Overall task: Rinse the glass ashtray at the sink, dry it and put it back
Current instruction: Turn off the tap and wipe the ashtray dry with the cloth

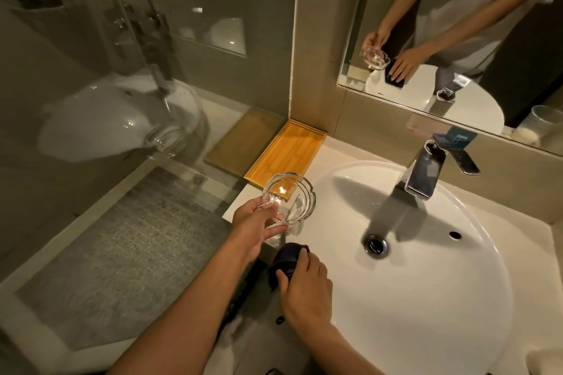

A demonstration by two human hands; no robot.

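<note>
Where the right hand [306, 286] closed over a dark cloth [285, 263] at 6 o'clock, most of that cloth was hidden. The left hand [254, 225] gripped the glass ashtray [289, 198] by its rim, over the sink's [426, 298] 9 o'clock edge. A wooden tray [286, 152] lay at 11 o'clock; a mirror [457, 24] hung beyond the faucet [426, 170].

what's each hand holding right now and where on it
The left hand holds the glass ashtray by its near rim, above the sink's left edge. The right hand grips a dark cloth at its lower end.
</note>
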